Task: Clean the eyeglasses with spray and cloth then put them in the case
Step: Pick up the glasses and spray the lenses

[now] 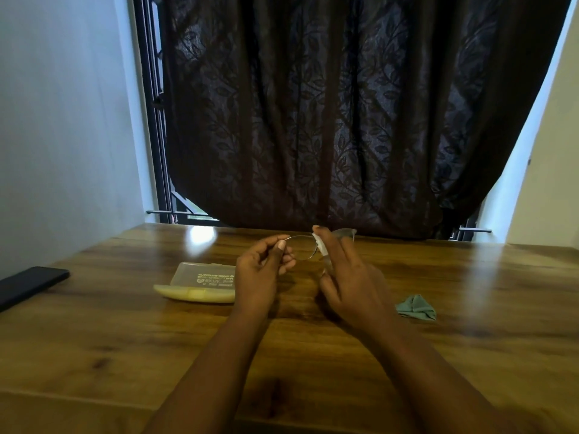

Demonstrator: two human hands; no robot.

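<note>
The eyeglasses [303,247] are held up in the air above the worktop [125,324], just beyond and to the right of the open case [200,281]. Their long axis runs left to right across the view, with the far lens reaching out past the right hand [347,277].

The left hand [260,270] is nearest the case and has its fingers [282,245] pinched closed on the thin rim at the left end of the frame. The right hand holds a small white spray bottle [322,250], with its forefinger on the top; the bottle sits right against the frame's middle, so the lens lies just left of the nozzle. How tightly that hand is closed around the bottle cannot be told, since the outer fingers look spread and loose.

Judging from this, the spraying step is in hand and the wiping is yet to come. The green cloth [416,311] lies crumpled on the worktop, well to the right of the case and nearer the right hand.

A dark phone [29,286] rests far left of the case at the worktop's edge. Behind the case hangs a dark leaf-patterned curtain [329,114] over a window, with pale walls either side.
</note>
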